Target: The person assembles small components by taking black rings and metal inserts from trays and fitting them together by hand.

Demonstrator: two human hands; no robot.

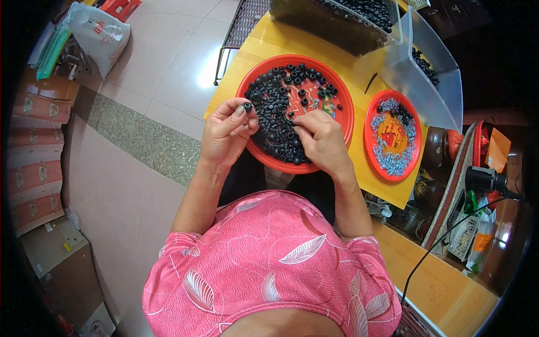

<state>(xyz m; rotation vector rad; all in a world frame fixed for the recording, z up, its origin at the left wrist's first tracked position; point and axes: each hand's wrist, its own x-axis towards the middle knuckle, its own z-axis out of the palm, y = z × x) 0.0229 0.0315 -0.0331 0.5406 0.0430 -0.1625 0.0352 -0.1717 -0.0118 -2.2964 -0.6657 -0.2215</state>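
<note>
Between the thumb and fingers of my left hand (229, 129) is a small black ring-shaped part (247, 106), held up over the left rim of a red round tray (347, 121). My right hand (325, 140) reaches over the tray's right side, its thumb and forefinger pinched down at the pile of small black parts (272, 121). What those fingertips grip, if anything, is hidden. Ring-like black pieces (305, 101) lie more loosely in the tray's far and right parts, where its printed bottom shows.
A smaller red tray (368, 135) with silvery small pieces and some black parts is at the right on the yellow table (359, 168). Clear plastic bins (337, 28) of black parts stand behind. A white sack (101, 42) rests on the floor, far left.
</note>
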